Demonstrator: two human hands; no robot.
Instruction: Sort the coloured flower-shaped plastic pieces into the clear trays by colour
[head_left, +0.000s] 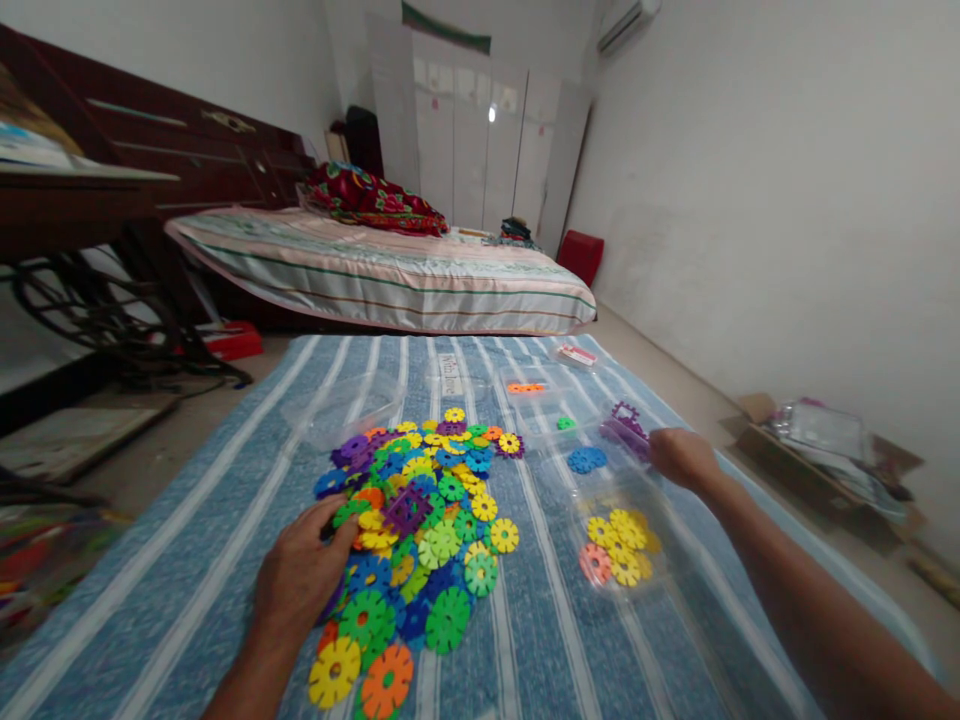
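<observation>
A heap of flat plastic snowflake discs (420, 520) in several colours lies on a blue striped mat (187, 560). My left hand (300, 575) rests on the heap's left side, fingers curled down onto the discs; what they grip is hidden. My right hand (679, 455) reaches to the far right, closed beside several purple discs (626, 422) in a clear tray. Other clear trays hold yellow discs and one pink disc (619, 545), blue discs (586, 459), a green disc (565, 423) and orange discs (525, 387).
A clear empty tray (349, 405) sits behind the heap. A bed (390, 275) stands beyond the mat, a dark table frame (97, 310) at the left, an open cardboard box (825, 450) at the right wall.
</observation>
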